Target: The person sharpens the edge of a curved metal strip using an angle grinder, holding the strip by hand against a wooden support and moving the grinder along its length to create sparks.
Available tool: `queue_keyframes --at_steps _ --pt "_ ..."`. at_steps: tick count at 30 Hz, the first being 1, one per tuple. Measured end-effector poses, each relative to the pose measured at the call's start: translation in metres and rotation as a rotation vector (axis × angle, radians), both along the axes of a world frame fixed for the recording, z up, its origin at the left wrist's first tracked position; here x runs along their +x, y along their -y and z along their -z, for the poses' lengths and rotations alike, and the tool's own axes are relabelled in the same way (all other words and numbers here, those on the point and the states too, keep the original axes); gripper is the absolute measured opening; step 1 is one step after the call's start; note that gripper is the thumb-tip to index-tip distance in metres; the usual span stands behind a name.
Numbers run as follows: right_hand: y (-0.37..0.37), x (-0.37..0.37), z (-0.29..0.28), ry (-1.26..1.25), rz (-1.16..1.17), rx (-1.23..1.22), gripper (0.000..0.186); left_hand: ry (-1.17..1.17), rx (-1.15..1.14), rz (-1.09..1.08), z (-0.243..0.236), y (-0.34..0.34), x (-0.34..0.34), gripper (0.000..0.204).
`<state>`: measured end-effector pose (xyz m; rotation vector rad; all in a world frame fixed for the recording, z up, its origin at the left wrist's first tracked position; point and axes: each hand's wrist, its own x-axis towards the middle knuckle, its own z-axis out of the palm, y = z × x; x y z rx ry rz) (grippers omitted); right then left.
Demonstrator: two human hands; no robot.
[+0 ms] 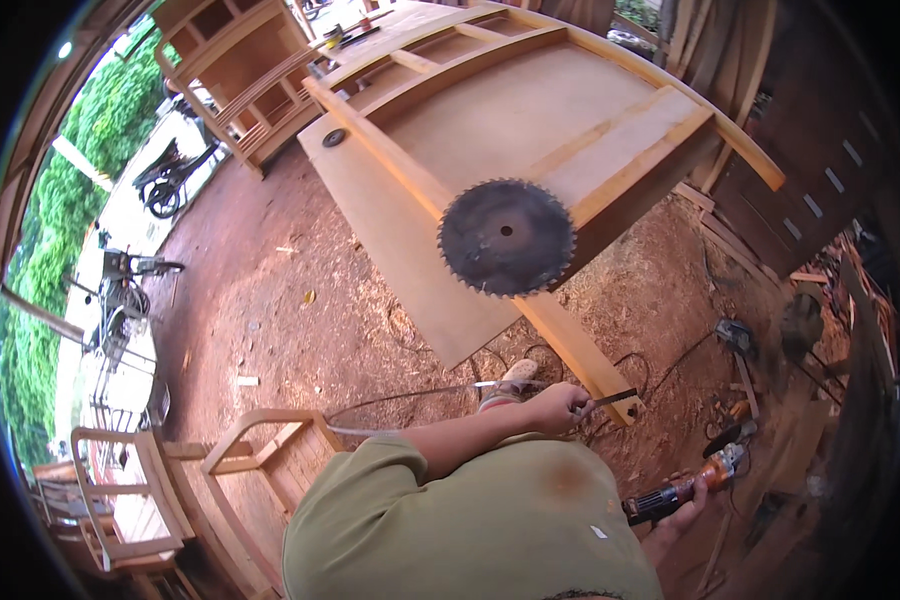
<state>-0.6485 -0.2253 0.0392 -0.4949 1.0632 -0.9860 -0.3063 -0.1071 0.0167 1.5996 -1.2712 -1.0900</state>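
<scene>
My left hand (pixel 560 406) is closed on a narrow dark strip (pixel 615 398). The strip's end sticks out to the right, over the tip of a wooden leg; its exact kind I cannot make out. In my right hand (pixel 684 512), low at the right, is an orange and black angle grinder (pixel 682 492). Its dark disc (pixel 727 438) points away from me, and whether it spins does not show. Ahead lies a large toothed circular saw blade (pixel 507 262), flat across the wooden leg (pixel 575 345) and the edge of a framed panel (pixel 490 110).
Sawdust covers the reddish ground (pixel 270 300). A thin curved band (pixel 400 395) runs left from near my left hand. Cables lie around my foot (pixel 515 380). Wooden chair frames (pixel 260 435) stand at lower left, a cabinet (pixel 235 70) at far left, and motorcycles (pixel 125 280) beyond.
</scene>
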Motion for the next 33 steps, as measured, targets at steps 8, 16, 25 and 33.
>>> queue_keyframes --at_steps 8,16,25,33 --pt "-0.013 -0.001 -0.040 -0.358 0.031 -0.028 0.027 0.093 0.084 0.007 -0.007 0.034 0.004 0.010" --pt "-0.036 0.031 -0.078 -0.701 -0.456 -0.156 0.030 0.231 0.240 0.059 -0.016 0.032 0.005 0.035" --pt "-0.039 0.074 -0.105 -0.756 -0.648 -0.122 0.051 0.292 0.269 0.138 -0.022 0.032 0.005 0.041" --pt "-0.037 0.085 -0.103 -0.843 -0.791 -0.122 0.060 0.326 0.271 0.110 -0.028 0.037 0.001 0.042"
